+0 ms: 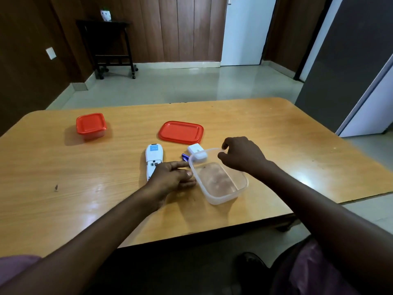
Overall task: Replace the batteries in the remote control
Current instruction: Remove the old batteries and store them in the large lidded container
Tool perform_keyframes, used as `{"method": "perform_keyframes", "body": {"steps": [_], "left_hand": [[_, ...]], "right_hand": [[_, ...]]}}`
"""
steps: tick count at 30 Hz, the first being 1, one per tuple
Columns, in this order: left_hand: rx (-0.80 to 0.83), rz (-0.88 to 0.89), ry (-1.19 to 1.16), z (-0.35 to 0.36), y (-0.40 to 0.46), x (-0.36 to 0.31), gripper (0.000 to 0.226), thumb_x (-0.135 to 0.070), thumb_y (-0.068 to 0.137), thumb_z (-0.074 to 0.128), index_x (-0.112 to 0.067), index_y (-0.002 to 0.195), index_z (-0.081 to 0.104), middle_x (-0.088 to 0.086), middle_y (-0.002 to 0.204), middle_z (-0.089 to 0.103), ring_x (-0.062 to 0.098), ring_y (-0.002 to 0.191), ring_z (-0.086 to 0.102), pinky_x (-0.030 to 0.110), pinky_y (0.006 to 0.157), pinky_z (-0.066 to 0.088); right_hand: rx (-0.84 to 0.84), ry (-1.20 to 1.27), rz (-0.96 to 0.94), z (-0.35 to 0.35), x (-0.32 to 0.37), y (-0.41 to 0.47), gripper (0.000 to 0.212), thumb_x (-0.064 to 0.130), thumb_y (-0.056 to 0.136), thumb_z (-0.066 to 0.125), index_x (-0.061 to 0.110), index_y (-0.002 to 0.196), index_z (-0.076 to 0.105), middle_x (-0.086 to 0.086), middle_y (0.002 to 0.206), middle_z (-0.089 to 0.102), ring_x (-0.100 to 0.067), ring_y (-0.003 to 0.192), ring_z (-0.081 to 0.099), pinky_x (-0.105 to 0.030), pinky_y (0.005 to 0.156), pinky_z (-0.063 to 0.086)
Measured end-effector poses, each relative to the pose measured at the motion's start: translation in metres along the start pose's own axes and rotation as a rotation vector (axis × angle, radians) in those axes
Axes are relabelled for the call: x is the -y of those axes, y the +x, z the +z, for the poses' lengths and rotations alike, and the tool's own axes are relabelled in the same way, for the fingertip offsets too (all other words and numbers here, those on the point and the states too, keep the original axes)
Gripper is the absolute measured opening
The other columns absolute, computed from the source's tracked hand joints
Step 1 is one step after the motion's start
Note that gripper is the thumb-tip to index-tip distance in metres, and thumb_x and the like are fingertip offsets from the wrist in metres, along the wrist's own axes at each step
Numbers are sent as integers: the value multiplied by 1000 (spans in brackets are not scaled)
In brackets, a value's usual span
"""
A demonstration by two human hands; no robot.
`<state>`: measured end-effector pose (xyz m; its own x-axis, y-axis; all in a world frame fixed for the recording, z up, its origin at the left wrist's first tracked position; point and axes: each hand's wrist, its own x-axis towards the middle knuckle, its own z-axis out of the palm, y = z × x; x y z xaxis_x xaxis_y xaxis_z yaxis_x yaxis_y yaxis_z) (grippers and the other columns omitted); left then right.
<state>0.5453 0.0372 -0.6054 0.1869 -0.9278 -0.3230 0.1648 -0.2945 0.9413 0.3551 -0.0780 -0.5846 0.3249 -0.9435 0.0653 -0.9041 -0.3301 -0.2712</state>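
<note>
Tipping the clear container (221, 182) by its far rim with my right hand (242, 155), pinched, I keep it aside. My left hand (173, 177) lies open, grasping nothing, beside the remote (153, 159) at frame centre, compartment open, batteries (184, 157) just beyond.

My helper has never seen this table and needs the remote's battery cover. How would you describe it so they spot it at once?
On the wooden table, find the loose red lid. Just nearer than it lies the battery cover, a small white curved piece, partly behind the clear tub's rim, shorter than the long remote.
</note>
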Motion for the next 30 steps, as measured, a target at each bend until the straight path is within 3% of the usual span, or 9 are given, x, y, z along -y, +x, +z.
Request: {"method": "perform_keyframes", "body": {"steps": [3,6,11,14,18,21,23,26,30], "left_hand": [[-125,272,466,-6,11,5,37,4,90,62,-11,124,68,7,102,71,19,82,71,31,78,61],[-125,575,1060,-14,23,6,45,-1,89,57,-18,129,65,2,122,67,20,112,62,33,96,49],[84,622,1550,-20,40,9,56,3,88,49,-11,143,52,7,149,49,32,146,30,42,109,39],[62,709,1704,-25,46,9,55,6,83,55,-6,136,59,14,145,53,44,141,36,50,104,45],[-60,935,1805,-26,51,7,29,4,69,63,-6,93,77,15,104,71,46,103,64,47,70,55],[-101,1003,1779,-24,50,1,19,-4,71,61,-11,76,77,9,86,71,38,85,64,41,61,53],[-104,973,1752,-24,49,-1,16,-7,78,65,-16,82,79,4,83,70,33,87,59,41,65,50],[-147,776,1635,-26,44,-5,26,-18,94,56,-23,110,75,0,98,72,27,103,50,34,80,41],[-267,597,1154,-32,38,-14,21,-25,93,62,-28,107,78,-7,99,74,21,110,53,30,78,42]], "right_hand": [[-134,-78,-132,4,6,5,32,35,89,58,15,112,69,-4,108,67,-29,102,61,-34,71,46],[-196,-11,-296,7,22,12,27,30,90,61,16,110,74,-3,104,71,-28,105,55,-35,73,48],[-141,13,-411,17,51,33,22,24,88,65,17,102,80,-1,99,75,-27,104,50,-41,78,52],[-34,-31,-360,26,64,52,18,19,83,66,19,92,82,0,91,78,-28,105,50,-42,79,54],[95,-98,-283,35,78,70,8,20,78,70,15,77,76,-2,77,71,-30,108,53,-41,82,56],[140,-132,-253,37,85,71,31,17,80,70,15,62,45,-1,65,46,-33,111,49,-35,71,49],[151,-139,-235,37,89,70,39,16,80,70,17,63,35,-1,66,40,-35,116,48,-35,70,48],[145,-88,-206,39,94,71,34,12,76,68,16,63,37,-1,66,42,-33,115,49,-33,66,46],[90,92,-124,31,92,77,14,20,68,72,12,65,62,-6,68,64,-28,94,62,-27,54,42]]}}
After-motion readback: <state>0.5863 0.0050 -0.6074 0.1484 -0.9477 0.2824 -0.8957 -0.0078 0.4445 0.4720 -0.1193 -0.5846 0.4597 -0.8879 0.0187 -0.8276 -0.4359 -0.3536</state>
